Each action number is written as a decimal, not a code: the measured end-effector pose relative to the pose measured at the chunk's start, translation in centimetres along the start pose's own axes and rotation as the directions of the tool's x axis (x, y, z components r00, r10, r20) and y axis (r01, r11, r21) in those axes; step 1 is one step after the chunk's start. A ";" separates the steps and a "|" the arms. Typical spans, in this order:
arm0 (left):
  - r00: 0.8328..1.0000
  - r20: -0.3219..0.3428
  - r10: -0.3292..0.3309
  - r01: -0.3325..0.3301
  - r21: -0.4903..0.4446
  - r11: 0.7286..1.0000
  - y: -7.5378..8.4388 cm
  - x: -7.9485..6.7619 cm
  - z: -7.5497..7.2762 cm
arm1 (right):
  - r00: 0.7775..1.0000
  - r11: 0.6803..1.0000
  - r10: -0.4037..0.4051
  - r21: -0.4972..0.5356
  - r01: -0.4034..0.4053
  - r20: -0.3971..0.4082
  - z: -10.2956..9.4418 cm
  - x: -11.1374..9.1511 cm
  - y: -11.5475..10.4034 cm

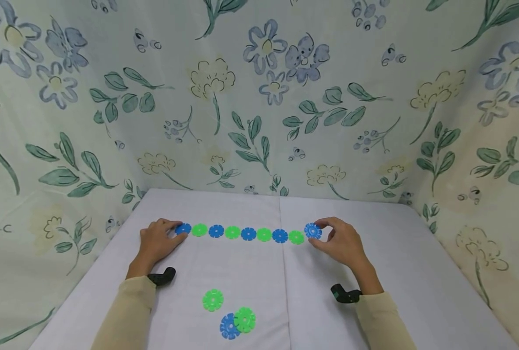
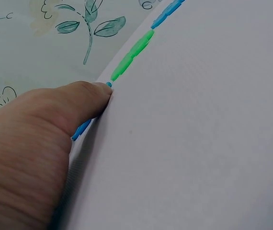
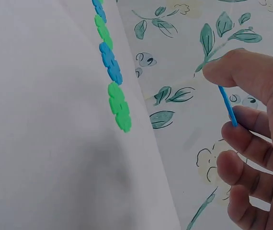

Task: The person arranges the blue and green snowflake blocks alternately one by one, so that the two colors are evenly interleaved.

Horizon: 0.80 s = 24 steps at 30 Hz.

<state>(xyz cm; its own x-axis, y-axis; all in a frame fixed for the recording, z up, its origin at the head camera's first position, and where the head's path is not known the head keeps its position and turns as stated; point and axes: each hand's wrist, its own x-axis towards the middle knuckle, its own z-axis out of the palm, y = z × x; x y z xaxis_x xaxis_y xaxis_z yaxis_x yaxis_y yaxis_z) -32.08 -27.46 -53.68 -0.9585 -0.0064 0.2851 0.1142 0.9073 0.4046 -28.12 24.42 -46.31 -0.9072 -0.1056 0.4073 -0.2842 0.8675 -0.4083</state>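
A row of notched plastic discs, alternating blue and green, runs across the white cloth. At its left end my left hand (image 1: 156, 240) pinches a blue disc (image 1: 183, 229) between thumb and finger, the disc low on the cloth. Beside it sits a green disc (image 1: 199, 230). My right hand (image 1: 344, 243) grips another blue disc (image 1: 313, 231) by its edges at the right end of the row. In the right wrist view this blue disc (image 3: 227, 105) stands edge-on between thumb and fingers, raised off the cloth. The nearest one in the row is a green disc (image 1: 296, 237).
Closer to me lie a loose green disc (image 1: 213, 300) and a second green disc (image 1: 244, 320) overlapping a blue disc (image 1: 229, 326). A crease (image 1: 287, 291) runs down the cloth. Floral curtains (image 1: 259, 121) enclose the table's back and sides.
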 end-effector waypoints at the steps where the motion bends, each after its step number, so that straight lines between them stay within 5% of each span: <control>1: 1.000 -0.001 -0.003 0.003 0.002 1.000 0.0 0.0 0.0 | 1.000 1.000 0.013 -0.002 -0.013 -0.009 0.2 0.0 0.2; 13: 1.000 0.004 -0.009 0.009 0.009 1.000 -0.2 0.1 0.3 | 0.988 0.988 0.154 -0.021 -0.154 -0.018 1.9 0.0 2.0; 24: 1.000 -0.006 -0.004 0.004 0.008 1.000 -0.3 0.1 0.3 | 0.977 0.979 0.201 -0.033 -0.200 0.070 3.5 0.2 3.1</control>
<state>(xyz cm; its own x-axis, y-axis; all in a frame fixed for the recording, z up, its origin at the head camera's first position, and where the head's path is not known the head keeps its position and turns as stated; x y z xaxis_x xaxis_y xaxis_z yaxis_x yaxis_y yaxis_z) -32.33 -27.62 -54.05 -0.9574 -0.0121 0.2885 0.1087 0.9105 0.3990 -30.28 25.38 -50.29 -0.9654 0.0374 0.2582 -0.0872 0.8865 -0.4544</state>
